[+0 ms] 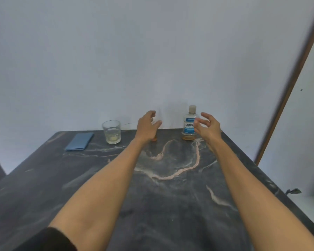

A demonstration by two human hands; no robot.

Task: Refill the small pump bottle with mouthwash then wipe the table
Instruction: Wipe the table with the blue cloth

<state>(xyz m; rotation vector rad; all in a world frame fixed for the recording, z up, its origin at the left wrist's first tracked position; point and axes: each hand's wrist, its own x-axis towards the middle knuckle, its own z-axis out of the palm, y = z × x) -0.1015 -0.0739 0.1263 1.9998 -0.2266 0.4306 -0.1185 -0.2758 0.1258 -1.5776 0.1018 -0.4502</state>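
- Mouthwash bottle (189,124): one clear plastic bottle with rounded shoulders, a pale cap and a blue-and-white label, standing upright at the far edge of the table, with a shallow amber layer at its bottom.
- Small pump bottle (154,138): mostly hidden behind the left hand; only an amber base shows on the table, left of the mouthwash bottle.
- Left hand (147,126): raised in front of the pump bottle, fingers spread and loosely curved, grasping nothing.
- Right hand (207,126): just beside the mouthwash bottle, fingers splayed, released, not clearly touching it.
- Glass (111,131): one clear faceted tumbler with a little pale liquid, left of the hands.
- Cloth (79,141): one blue folded rectangle, flat, left of the glass.
- Table (170,205): dark polished stone with pinkish-white veins, set against a plain pale wall (152,51); a brown wooden frame (286,98) runs at the right.
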